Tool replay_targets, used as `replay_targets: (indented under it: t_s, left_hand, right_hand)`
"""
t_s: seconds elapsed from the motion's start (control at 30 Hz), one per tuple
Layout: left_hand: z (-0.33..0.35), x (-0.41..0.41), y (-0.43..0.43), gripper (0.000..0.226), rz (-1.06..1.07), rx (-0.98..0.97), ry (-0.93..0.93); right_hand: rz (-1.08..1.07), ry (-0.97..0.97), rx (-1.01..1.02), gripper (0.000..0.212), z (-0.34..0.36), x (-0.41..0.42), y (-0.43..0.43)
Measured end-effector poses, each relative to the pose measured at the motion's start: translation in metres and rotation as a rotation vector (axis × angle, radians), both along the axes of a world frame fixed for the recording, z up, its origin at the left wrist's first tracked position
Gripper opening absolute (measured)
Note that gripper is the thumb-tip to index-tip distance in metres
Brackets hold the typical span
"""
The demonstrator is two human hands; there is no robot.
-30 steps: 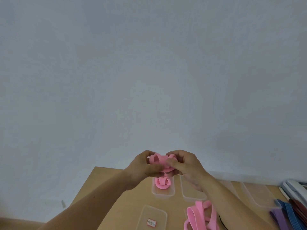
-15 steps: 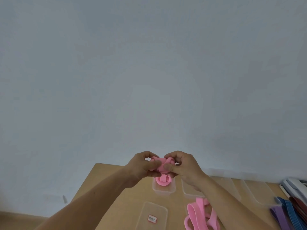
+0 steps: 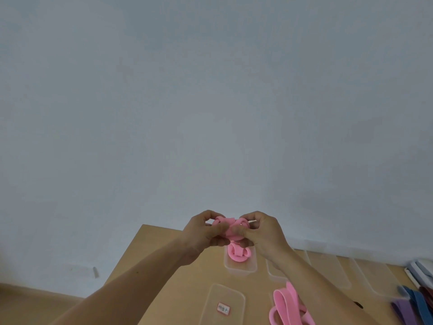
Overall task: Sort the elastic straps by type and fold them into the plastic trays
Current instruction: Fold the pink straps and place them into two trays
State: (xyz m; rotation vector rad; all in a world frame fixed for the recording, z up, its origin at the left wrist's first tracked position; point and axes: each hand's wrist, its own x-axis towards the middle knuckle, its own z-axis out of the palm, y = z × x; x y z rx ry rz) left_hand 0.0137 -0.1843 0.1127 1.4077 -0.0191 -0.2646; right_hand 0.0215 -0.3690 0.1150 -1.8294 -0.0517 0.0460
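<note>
Both of my hands hold one pink elastic strap (image 3: 230,227) bunched into loops above the table. My left hand (image 3: 206,233) pinches its left side and my right hand (image 3: 260,233) pinches its right side. Just below them a clear plastic tray (image 3: 240,268) holds a folded pink strap (image 3: 237,254). More loose pink straps (image 3: 288,306) lie near the table's front, partly under my right forearm.
A clear lid or tray with a small label (image 3: 222,306) lies in front. Other clear trays (image 3: 328,263) stand to the right. Purple (image 3: 405,311), blue (image 3: 419,303) and dark red straps sit at the right edge. The wooden table (image 3: 152,266) ends at the left.
Both hands have stayed together on the strap and dropped slightly toward the tray, and the strap looks more tightly bunched between the fingers.
</note>
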Motion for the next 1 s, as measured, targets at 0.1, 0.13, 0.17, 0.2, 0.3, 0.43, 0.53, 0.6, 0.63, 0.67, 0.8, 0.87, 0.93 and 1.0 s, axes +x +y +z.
replay_targets:
  t_s: [0.1, 0.13, 0.17, 0.2, 0.3, 0.43, 0.53, 0.6, 0.63, 0.67, 0.8, 0.87, 0.93, 1.0]
  left_hand:
    - [-0.003, 0.004, 0.006, 0.025, -0.004, 0.024, -0.022]
    - [-0.004, 0.005, 0.008, 0.025, -0.011, 0.047, -0.029]
    - [-0.005, 0.006, 0.01, 0.025, -0.021, 0.065, -0.033]
    - [-0.007, 0.007, 0.012, 0.025, -0.031, 0.07, -0.033]
    - [-0.008, 0.009, 0.018, 0.028, -0.057, 0.073, -0.027]
    - [-0.005, 0.013, 0.029, 0.029, -0.137, 0.037, 0.004]
    - [-0.007, 0.017, 0.038, 0.027, -0.207, 0.018, 0.005]
    - [-0.012, 0.02, 0.042, 0.028, -0.206, 0.042, -0.015]
    - [-0.015, 0.021, 0.042, 0.027, -0.192, 0.062, -0.029]
    - [-0.018, 0.023, 0.041, 0.025, -0.172, 0.092, -0.048]
    - [-0.035, 0.029, 0.034, 0.018, -0.062, 0.231, -0.107]
    - [-0.046, 0.03, 0.028, 0.017, -0.036, 0.334, -0.138]
    - [-0.059, 0.032, 0.022, 0.017, -0.013, 0.466, -0.2]
    - [-0.069, 0.035, 0.017, 0.018, -0.001, 0.546, -0.252]
  right_hand:
    - [0.053, 0.002, -0.032, 0.026, 0.003, -0.001, 0.005]
    - [0.077, 0.013, -0.04, 0.025, 0.005, -0.002, 0.007]
    - [0.1, 0.026, -0.048, 0.026, 0.008, -0.003, 0.009]
    - [0.123, 0.034, -0.059, 0.026, 0.01, -0.004, 0.011]
    - [0.141, 0.016, -0.098, 0.023, 0.012, -0.004, 0.016]
    - [0.057, 0.002, -0.065, 0.017, 0.009, 0.002, 0.02]
    - [0.01, 0.009, -0.05, 0.016, 0.005, 0.005, 0.021]
    - [-0.014, 0.019, -0.04, 0.015, 0.001, 0.006, 0.024]
    - [-0.027, 0.023, -0.035, 0.015, -0.002, 0.006, 0.027]
    - [-0.042, 0.024, -0.035, 0.014, -0.005, 0.007, 0.03]
    - [-0.12, 0.044, -0.001, 0.01, -0.021, 0.006, 0.036]
    - [-0.162, 0.07, 0.005, 0.01, -0.032, 0.005, 0.034]
    - [-0.185, 0.096, 0.013, 0.011, -0.043, 0.005, 0.031]
    - [-0.187, 0.122, 0.023, 0.008, -0.051, 0.006, 0.026]
